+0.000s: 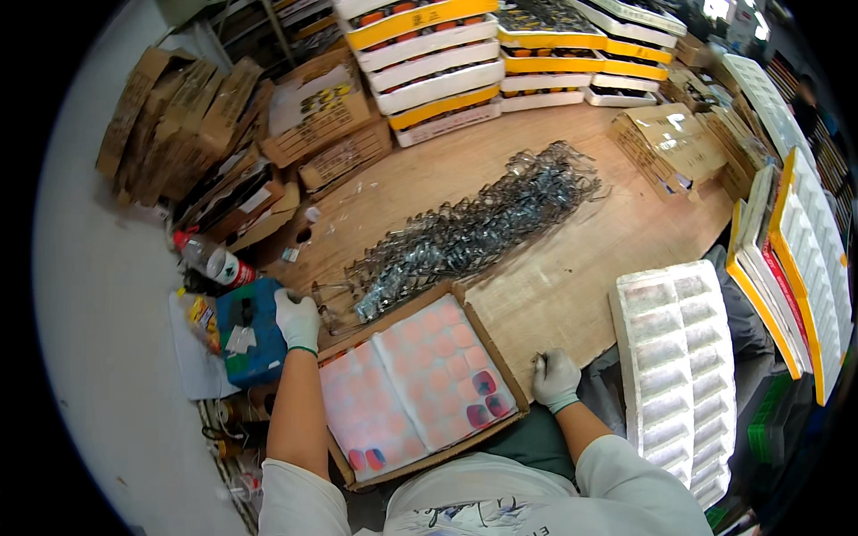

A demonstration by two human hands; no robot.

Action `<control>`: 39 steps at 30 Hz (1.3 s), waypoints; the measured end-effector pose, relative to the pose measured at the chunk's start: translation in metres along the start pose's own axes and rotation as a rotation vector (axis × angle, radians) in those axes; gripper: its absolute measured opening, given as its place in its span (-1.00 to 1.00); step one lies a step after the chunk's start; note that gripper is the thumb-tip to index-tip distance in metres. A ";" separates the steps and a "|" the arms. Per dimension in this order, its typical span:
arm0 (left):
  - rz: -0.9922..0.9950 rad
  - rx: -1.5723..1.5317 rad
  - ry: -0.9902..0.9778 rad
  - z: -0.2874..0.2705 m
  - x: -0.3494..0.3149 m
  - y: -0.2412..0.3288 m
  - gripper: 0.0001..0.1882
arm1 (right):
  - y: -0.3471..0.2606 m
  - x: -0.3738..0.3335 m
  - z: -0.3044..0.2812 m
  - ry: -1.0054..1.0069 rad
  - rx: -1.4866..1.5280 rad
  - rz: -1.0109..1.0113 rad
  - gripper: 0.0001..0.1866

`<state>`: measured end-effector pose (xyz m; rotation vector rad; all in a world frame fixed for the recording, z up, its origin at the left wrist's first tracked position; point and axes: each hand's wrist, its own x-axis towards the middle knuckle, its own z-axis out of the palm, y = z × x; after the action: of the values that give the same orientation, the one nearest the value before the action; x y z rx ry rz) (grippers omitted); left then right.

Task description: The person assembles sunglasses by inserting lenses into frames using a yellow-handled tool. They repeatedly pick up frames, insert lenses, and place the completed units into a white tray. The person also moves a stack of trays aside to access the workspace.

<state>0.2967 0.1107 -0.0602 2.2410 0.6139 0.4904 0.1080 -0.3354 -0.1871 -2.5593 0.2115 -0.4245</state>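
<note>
A shallow cardboard box (491,341) rests tilted against my lap. White sheeting inside covers rows of pinkish rounded pieces, with a few dark tinted lenses (483,383) bare at the corners. My left hand (297,322), in a white glove with a green cuff, is beside a blue box (252,332), its fingers curled; what they hold, if anything, is hidden. To the right of the cardboard box, my gloved right hand (557,377) is closed at the table's near edge, a small dark bit showing at its fingertips. Beyond lies a long heap of eyeglasses (474,223).
Foam trays (438,76) stand stacked at the back, beside cardboard cartons (326,107). A white compartmented foam tray (675,357) leans at the right. At the left are a red-capped bottle (214,259) and a yellow packet (202,320). More cartons (670,143) sit at the far right.
</note>
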 end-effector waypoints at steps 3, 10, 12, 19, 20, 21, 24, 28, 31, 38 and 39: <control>0.275 0.203 0.083 -0.021 -0.014 -0.009 -0.59 | -0.002 0.000 0.000 -0.013 0.020 -0.009 -0.83; 0.052 0.518 -0.285 -0.019 -0.053 -0.007 -0.48 | -0.010 0.016 -0.013 -0.268 -0.064 0.039 -0.79; 0.029 0.538 -0.281 -0.014 -0.048 -0.014 -0.50 | -0.017 0.026 -0.017 -0.340 -0.092 0.106 -0.76; 0.252 0.650 -0.322 0.024 0.008 -0.018 -0.44 | -0.031 0.020 0.005 -0.158 -0.155 0.101 -0.77; 0.252 0.640 -0.343 0.034 0.017 -0.022 -0.44 | -0.031 0.019 0.002 -0.157 -0.155 0.125 -0.77; 0.278 0.602 -0.356 0.040 0.026 -0.032 -0.44 | -0.029 0.019 0.004 -0.211 -0.155 0.172 -0.77; 0.373 0.519 -0.442 0.057 0.048 -0.067 -0.59 | -0.028 0.018 0.004 -0.194 -0.148 0.163 -0.74; 0.338 0.569 -0.556 0.068 0.058 -0.072 -0.74 | -0.029 0.019 -0.003 -0.189 -0.146 0.184 -0.74; 0.408 0.740 -0.594 0.053 0.064 -0.053 -0.78 | -0.031 0.020 -0.004 -0.178 -0.117 0.153 -0.72; 0.509 1.145 -0.487 0.004 0.082 -0.004 -0.77 | -0.033 0.021 -0.002 -0.233 -0.138 0.213 -0.69; 0.485 1.153 -0.358 -0.004 0.081 0.000 -0.75 | -0.031 0.019 0.000 -0.195 -0.114 0.171 -0.70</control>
<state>0.3604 0.1586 -0.0455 3.4896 0.1199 -0.1334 0.1282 -0.3132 -0.1657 -2.6461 0.3892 -0.0994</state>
